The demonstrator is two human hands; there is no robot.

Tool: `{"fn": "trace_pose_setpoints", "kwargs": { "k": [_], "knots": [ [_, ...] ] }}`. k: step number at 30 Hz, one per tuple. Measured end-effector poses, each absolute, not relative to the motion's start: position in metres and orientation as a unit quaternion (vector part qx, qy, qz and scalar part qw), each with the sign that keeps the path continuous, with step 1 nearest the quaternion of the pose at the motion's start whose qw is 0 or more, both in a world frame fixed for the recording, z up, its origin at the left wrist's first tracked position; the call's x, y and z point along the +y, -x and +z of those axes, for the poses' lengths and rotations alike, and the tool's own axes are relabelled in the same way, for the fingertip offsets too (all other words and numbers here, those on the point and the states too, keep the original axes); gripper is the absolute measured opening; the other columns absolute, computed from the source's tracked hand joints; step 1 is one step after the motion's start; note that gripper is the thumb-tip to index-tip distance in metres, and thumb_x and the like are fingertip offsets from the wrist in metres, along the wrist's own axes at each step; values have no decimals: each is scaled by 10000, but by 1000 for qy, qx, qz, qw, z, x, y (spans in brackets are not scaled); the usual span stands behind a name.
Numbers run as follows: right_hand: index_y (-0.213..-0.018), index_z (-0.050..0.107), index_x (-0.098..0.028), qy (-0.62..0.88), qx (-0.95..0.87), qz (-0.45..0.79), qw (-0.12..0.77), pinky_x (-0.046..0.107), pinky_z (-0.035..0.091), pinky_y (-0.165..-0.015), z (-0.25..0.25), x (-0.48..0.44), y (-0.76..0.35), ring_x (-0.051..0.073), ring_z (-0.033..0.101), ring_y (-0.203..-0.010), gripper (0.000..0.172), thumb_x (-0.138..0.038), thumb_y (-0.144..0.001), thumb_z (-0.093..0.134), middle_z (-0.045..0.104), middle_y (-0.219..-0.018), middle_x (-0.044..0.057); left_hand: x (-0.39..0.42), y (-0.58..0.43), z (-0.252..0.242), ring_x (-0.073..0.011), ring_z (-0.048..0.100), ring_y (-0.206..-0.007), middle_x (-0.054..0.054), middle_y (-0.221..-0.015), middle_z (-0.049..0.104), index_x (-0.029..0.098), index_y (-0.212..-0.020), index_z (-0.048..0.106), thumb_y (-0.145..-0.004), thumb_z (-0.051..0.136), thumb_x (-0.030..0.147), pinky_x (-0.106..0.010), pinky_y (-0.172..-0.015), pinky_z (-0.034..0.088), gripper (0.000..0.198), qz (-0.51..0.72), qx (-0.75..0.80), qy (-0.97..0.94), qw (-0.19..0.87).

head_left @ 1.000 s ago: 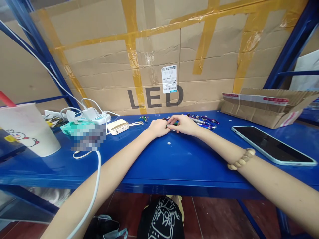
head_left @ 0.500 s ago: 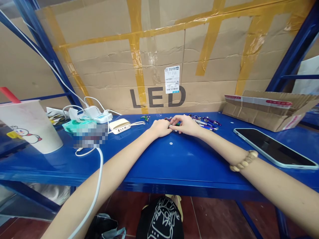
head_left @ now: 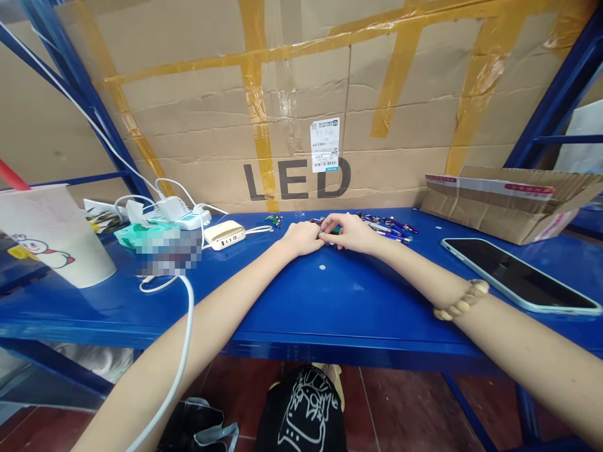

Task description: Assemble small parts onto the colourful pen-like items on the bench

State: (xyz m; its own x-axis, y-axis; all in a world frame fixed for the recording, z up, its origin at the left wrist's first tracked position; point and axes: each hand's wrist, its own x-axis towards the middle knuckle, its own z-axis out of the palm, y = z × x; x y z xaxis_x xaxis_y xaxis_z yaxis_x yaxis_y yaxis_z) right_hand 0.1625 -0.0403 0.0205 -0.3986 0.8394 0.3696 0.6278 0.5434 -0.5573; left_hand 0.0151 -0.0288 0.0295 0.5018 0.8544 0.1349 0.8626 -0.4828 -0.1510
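Note:
My left hand (head_left: 304, 239) is closed and rests on the blue shelf, back of the hand upward; what its fingers hold is hidden. Touching it from the right, my right hand (head_left: 352, 232) pinches at a small part with a silvery tip, too small to name. A bit of green shows beneath the right fingers. Just behind and to the right of that hand lies a loose pile of shiny pens (head_left: 393, 227), mostly blue and purple with silver ends. Several small green parts (head_left: 273, 220) lie to the left of my left hand.
At left stand a paper cup (head_left: 70, 238) with a red straw, a green tissue pack (head_left: 146, 236), a power strip (head_left: 193, 220) with cables and a cream power bank (head_left: 225, 235). At right are a phone (head_left: 518, 276) and an open cardboard box (head_left: 490, 210). A large carton (head_left: 207, 138) closes the back.
The view has tilted slightly, so everything sits a little higher in the picture. Both hands keep together at the same spot, with only slight finger movement.

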Motion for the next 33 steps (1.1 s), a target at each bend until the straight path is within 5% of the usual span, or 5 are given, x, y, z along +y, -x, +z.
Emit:
{"fn": "trace_pose_setpoints", "kwargs": {
  "k": [11, 23, 33],
  "knots": [
    [-891, 520, -175, 473, -829, 114, 275, 202, 400, -503, 25, -43, -160, 55, 520, -438, 191, -260, -725, 562, 632, -846, 12, -24, -17, 27, -244, 578, -919, -66, -956, 635, 184, -889, 610, -773, 385, 325, -322, -767, 456, 291, -22, -503, 856, 117],
    [-914, 532, -187, 493, -834, 38, 245, 244, 393, -642, 29, -47, -157, 163, 567, -754, 209, -232, -715, 580, 619, -848, 27, -21, -18, 26, -245, 574, -916, -70, -956, 635, 172, -902, 609, -765, 377, 320, -335, -772, 448, 307, -2, -505, 853, 135],
    [-738, 650, -177, 474, -805, 114, 338, 253, 469, -614, 25, -38, -161, 149, 606, -643, 126, -216, -620, 673, 654, -689, 7, -21, -19, 24, -236, 583, -888, -53, -920, 647, 209, -931, 621, -780, 364, 412, -323, -749, 450, 360, -28, -519, 846, 119]
  ]
}}
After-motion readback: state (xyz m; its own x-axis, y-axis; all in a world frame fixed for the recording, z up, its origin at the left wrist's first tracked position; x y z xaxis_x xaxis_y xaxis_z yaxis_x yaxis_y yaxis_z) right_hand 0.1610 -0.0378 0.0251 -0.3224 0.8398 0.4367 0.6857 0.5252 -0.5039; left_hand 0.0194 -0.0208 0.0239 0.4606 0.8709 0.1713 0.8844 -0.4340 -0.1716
